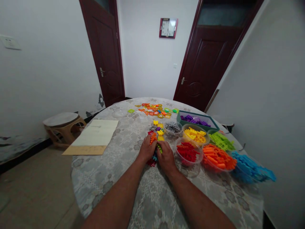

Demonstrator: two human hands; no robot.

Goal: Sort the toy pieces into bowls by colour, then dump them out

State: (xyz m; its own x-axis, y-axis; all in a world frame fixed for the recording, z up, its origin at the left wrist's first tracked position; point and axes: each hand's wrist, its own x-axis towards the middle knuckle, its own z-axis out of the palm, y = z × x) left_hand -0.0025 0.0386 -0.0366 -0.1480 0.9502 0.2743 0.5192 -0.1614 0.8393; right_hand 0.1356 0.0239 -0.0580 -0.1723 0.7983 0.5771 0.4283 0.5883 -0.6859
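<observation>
My left hand (pixel 146 148) and my right hand (pixel 165 155) are close together over the near middle of the table. Between them is a cluster of small interlocking plastic building pieces. The fingers of my left hand are closed around orange pieces (pixel 153 137). A green piece (pixel 159 148) shows at the fingertips of my right hand, which is closed on it. Dark red pieces (pixel 151 163) stick out below, and blue ones lie beside them, partly hidden by the hands. Just beyond my fingers sit yellow pieces (pixel 160 132) and a purple piece (pixel 158 128).
Clear tubs hold grey (pixel 173 127), yellow (pixel 194 135), red (pixel 188 152), orange (pixel 219 157), green (pixel 221 141) and blue pieces (pixel 251 167). Purple pieces fill a green-edged box (pixel 180 119). Flat colourful shapes (pixel 152 110) lie scattered farther back. Paper (pixel 97 132) lies left.
</observation>
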